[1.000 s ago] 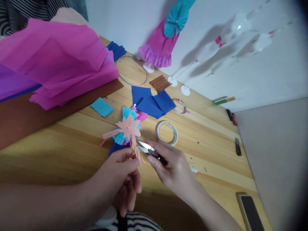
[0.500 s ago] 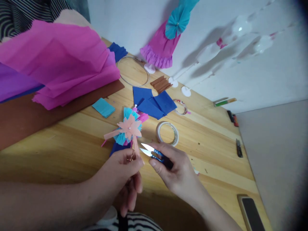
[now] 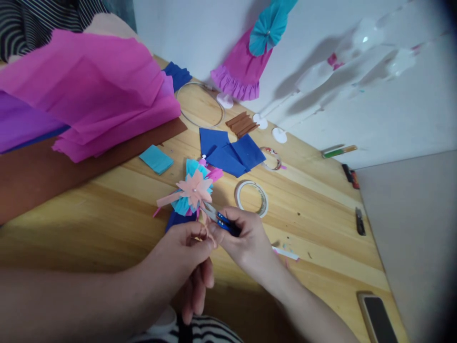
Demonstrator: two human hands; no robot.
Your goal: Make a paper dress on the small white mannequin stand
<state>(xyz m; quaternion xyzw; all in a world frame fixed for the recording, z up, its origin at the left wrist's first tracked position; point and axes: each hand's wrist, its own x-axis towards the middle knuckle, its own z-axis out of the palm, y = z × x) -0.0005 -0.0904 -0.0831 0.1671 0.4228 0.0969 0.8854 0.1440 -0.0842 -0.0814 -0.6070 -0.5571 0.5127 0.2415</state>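
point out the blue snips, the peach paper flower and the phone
Blue snips (image 3: 223, 221), head view: on the blue handle.
Peach paper flower (image 3: 194, 189), head view: middle of its petals.
Phone (image 3: 380, 317), head view: the dark screen.

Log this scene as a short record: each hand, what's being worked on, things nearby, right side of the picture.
Left hand: pinching a peach paper strip
Right hand: gripping blue-handled snips, blades close to the strip
Work: peach paper flower over turquoise crinkled paper
Nearby: white tape roll, blue paper pieces
Right side: phone
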